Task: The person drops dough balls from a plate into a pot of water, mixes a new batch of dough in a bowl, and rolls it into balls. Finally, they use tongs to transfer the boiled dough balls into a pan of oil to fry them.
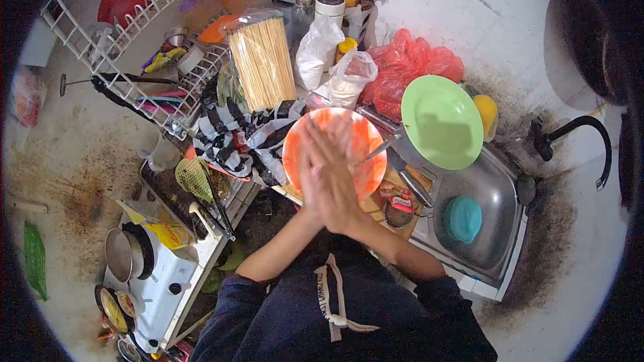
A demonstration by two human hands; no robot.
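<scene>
My left hand [310, 184] and my right hand [335, 177] are pressed palm to palm, fingers stretched forward and slightly blurred. Whatever may lie between the palms is hidden. Beneath them is a round orange-and-white dish [295, 144]; the hands cover the middle of it. A metal utensil handle [382, 149] sticks out over the dish's right rim. Just behind the dish stands an open plastic bag of white powder [352, 80], with another bag of white powder [318, 53] beside it.
At right, a light green plate [443, 121] sits by the metal sink [493, 188], which holds a turquoise bowl [463, 219]. Bamboo skewers [261, 64] lie behind left, near a white dish rack [107, 50]. A stove [161, 295] with pans stands lower left.
</scene>
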